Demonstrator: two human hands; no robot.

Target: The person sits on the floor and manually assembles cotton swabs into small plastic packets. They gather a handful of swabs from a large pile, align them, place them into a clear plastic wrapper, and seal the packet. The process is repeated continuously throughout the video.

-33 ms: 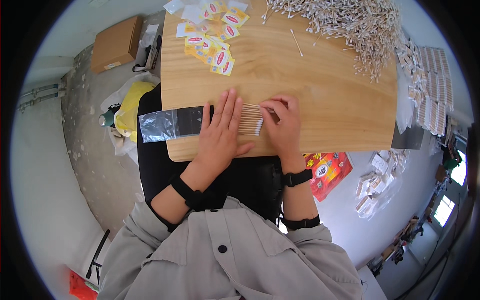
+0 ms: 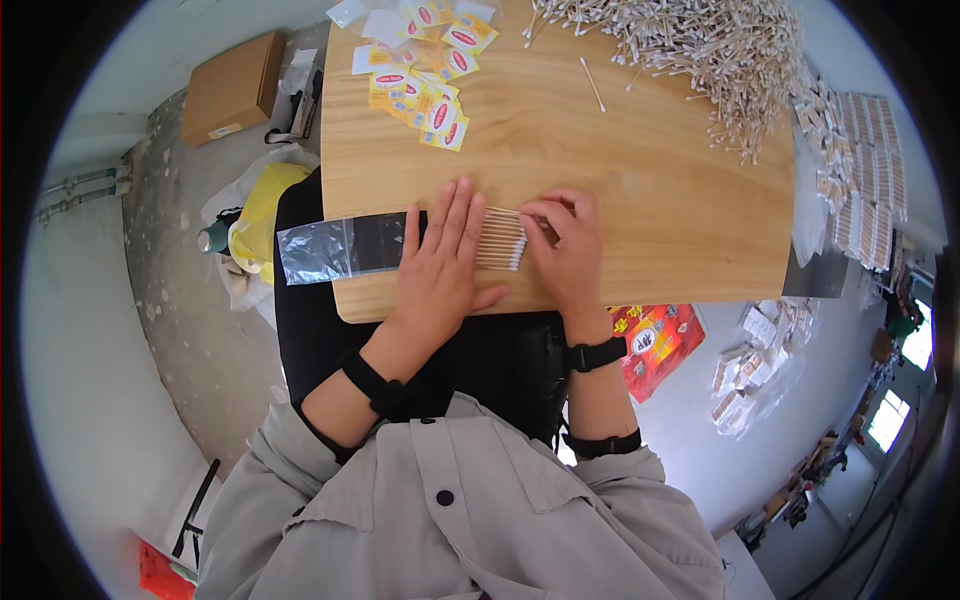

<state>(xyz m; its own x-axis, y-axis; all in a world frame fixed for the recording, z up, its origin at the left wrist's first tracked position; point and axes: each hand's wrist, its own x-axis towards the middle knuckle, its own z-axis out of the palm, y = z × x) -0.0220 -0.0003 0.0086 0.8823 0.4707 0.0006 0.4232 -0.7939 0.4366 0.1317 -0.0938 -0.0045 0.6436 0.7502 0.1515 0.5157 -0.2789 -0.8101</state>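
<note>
on the table (image 2: 680,220), the left hand (image 2: 438,268) lies flat over cotton swabs (image 2: 500,243) while the right hand (image 2: 566,250) sits half-curled at their tips, its hold unclear.

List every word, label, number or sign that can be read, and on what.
Yellow cards: lettering in red ovals, not copied here; finer print too small to read.
Red packet: dark sign in a white circle, not copied here; rest too blurred.
Cardboard box: label too small to read.
Clear plastic sleeve beside the left hand: no readable text.
</note>
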